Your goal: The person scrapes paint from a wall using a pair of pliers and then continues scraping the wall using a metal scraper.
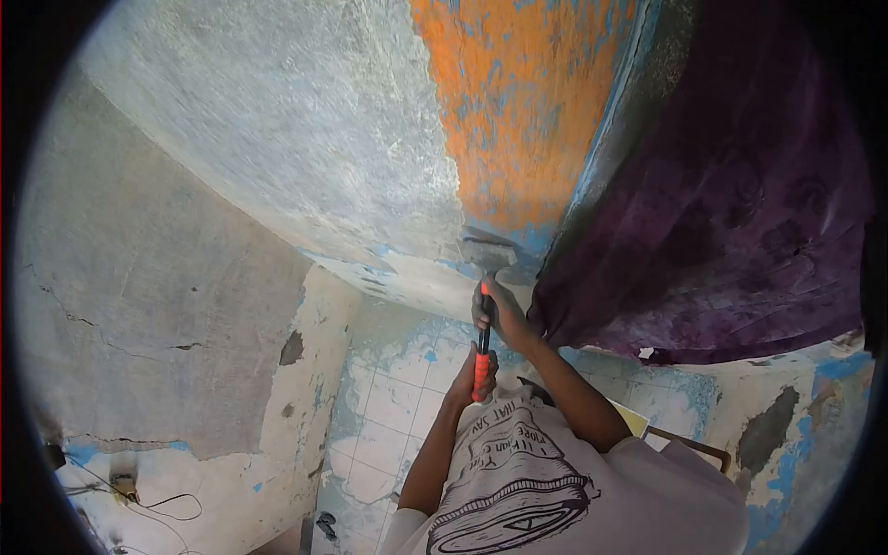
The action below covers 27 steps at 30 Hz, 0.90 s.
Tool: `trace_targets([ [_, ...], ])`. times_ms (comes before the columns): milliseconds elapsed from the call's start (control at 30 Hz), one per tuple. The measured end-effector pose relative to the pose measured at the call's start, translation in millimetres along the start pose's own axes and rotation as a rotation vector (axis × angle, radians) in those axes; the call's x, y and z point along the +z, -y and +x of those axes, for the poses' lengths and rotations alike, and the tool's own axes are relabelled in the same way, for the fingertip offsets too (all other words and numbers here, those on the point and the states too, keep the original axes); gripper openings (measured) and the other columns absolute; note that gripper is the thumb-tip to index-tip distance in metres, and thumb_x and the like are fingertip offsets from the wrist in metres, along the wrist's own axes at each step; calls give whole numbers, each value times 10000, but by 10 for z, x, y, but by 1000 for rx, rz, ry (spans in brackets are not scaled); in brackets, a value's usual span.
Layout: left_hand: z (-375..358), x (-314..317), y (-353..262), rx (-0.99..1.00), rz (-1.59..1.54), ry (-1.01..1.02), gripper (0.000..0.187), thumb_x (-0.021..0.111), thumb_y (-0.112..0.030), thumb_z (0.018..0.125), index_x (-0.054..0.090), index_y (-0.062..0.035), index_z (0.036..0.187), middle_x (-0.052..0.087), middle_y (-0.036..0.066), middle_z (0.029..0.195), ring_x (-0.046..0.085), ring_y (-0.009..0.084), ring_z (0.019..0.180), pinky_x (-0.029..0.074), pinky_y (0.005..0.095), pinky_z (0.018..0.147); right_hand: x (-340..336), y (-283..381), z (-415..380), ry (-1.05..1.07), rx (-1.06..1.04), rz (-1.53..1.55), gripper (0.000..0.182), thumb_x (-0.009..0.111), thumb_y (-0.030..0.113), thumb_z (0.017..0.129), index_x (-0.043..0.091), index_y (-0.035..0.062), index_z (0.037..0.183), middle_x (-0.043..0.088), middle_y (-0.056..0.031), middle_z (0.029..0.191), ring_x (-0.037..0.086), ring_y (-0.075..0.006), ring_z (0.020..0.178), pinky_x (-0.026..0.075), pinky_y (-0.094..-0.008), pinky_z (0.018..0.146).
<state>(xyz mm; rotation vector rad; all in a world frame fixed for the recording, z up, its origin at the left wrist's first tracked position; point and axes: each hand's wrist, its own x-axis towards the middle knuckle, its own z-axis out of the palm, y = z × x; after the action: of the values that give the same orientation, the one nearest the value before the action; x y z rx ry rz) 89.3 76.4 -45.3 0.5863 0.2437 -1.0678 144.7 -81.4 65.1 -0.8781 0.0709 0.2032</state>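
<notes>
A long-handled scraper (pixel 484 319) with a red and black grip stands in front of me, its wide blade (pixel 488 254) against the wall. My right hand (pixel 502 312) is wrapped round the upper part of the handle, close below the blade. Lower down, my left hand (pixel 474 372) grips the red end near my shirt. The blade lies by the lower edge of an orange painted strip (pixel 532 111) with blue patches showing through. Left of that strip the wall is bare grey (pixel 305 120). Whether the blade's edge touches the surface I cannot make out.
A dark purple curtain (pixel 712 240) hangs close on the right. White floor tiles (pixel 393 398) carry pale and blue flakes. Loose black cables (pixel 157 504) hang at lower left, and a wooden-edged item (pixel 689 444) is partly hidden behind my right arm.
</notes>
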Motion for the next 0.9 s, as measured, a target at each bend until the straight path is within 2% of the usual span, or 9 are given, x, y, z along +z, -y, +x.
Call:
trace_targets([
  [133, -53, 382, -56, 132, 121, 44, 632, 236, -669, 997, 463, -102, 834, 363, -21, 551, 333, 115, 410, 295, 256, 416, 214, 398, -19, -42, -244, -335, 419, 410, 463, 1040, 504, 71, 925, 494, -16, 628, 469, -112, 510, 404, -268, 516],
  [233, 19, 400, -21, 217, 178, 0, 652, 228, -649, 1013, 470, -94, 769, 322, -34, 536, 301, 106, 436, 256, 274, 442, 338, 602, 13, -153, -223, -126, 397, 428, 444, 1039, 506, 77, 910, 464, -5, 611, 452, -109, 503, 394, -260, 518],
  [433, -7, 348, 163, 453, 1174, -546, 680, 253, -586, 1034, 461, -88, 621, 378, -20, 511, 347, 107, 436, 276, 284, 437, 50, 140, 178, -366, -204, -81, 474, 462, 518, 1015, 401, 136, 741, 312, 44, 528, 307, -69, 394, 230, -263, 388],
  [600, -27, 370, 121, 624, 972, -421, 658, 292, -570, 1032, 463, -91, 614, 394, -13, 512, 351, 109, 418, 277, 278, 430, 311, 372, 200, -353, -251, -102, 503, 482, 552, 996, 380, 154, 705, 264, 60, 503, 253, -67, 360, 175, -254, 352],
  [733, -4, 252, 192, 561, 964, -490, 663, 290, -560, 1035, 490, -71, 634, 386, -11, 511, 373, 116, 424, 292, 287, 435, 208, 191, 260, -350, -233, -94, 505, 483, 549, 996, 376, 155, 700, 266, 61, 503, 254, -68, 354, 176, -259, 348],
  [800, 180, -114, 387, 1139, 1571, -686, 685, 290, -554, 1037, 515, -41, 642, 395, 8, 504, 410, 138, 433, 314, 322, 445, 146, 124, 246, -383, -191, -72, 543, 480, 563, 993, 343, 150, 669, 267, 60, 516, 276, -56, 370, 189, -249, 368],
  [833, -13, 212, 246, 670, 1328, -651, 715, 293, -549, 1037, 529, -5, 640, 412, 50, 498, 440, 176, 455, 334, 369, 462, 169, 152, 244, -384, -178, -87, 543, 480, 563, 993, 343, 150, 669, 267, 60, 516, 276, -56, 370, 189, -249, 368],
  [867, 17, 60, 275, 589, 1294, -624, 357, 455, -313, 956, 455, 42, 983, 499, 172, 598, 507, 325, 518, 389, 456, 486, 234, 186, 224, -404, -194, -97, 549, 477, 568, 992, 341, 150, 663, 266, 58, 515, 278, -57, 370, 190, -250, 366],
  [900, 33, -122, 335, 503, 1266, -595, 537, 617, -77, 874, 381, 90, 1327, 586, 293, 698, 575, 474, 581, 444, 542, 511, 276, 183, 196, -428, -210, -99, 556, 475, 572, 991, 339, 150, 657, 264, 57, 514, 280, -58, 369, 192, -251, 365],
])
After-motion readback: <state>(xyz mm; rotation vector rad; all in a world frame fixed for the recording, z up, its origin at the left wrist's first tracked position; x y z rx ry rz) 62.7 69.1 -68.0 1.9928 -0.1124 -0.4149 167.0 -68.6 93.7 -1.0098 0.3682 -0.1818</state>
